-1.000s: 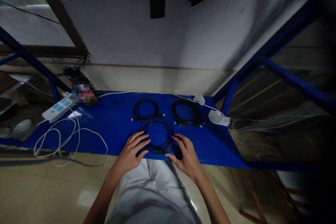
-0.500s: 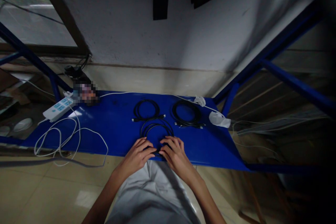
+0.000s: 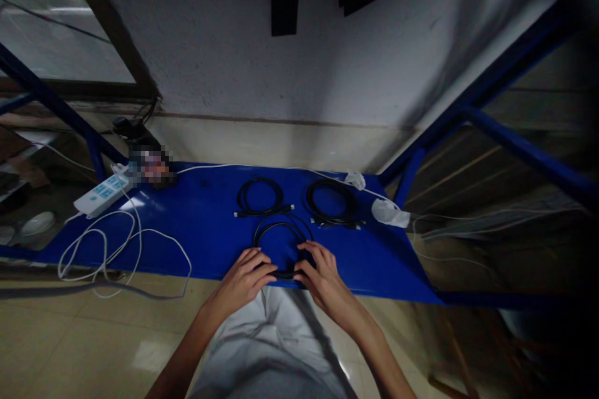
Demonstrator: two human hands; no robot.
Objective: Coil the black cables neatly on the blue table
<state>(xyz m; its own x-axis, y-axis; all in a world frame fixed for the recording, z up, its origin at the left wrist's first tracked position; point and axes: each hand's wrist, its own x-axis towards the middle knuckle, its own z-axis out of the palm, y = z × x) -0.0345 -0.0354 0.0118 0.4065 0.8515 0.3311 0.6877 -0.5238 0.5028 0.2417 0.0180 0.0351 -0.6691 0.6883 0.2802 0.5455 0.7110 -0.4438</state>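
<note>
Presently, on the blue tabletop point(image 3: 206, 230), at six o'clock near the front edge, gripping the front cable coil point(image 3: 284, 275) by its near strands, with the left hand point(image 3: 246, 274) towards seven o'clock and the right hand point(image 3: 322, 274) towards five; hands slightly apart, fingers curled inward, with loops bunched between; beyond, to see at one to two o'clock, a thicker cable coil point(image 3: 311, 201), and at eleven, a smaller cable coil point(image 3: 241, 196)

Dim daylight enters from the window point(image 3: 70, 19) at left, with soft wall shadows and dark, blurred right edges.
</note>
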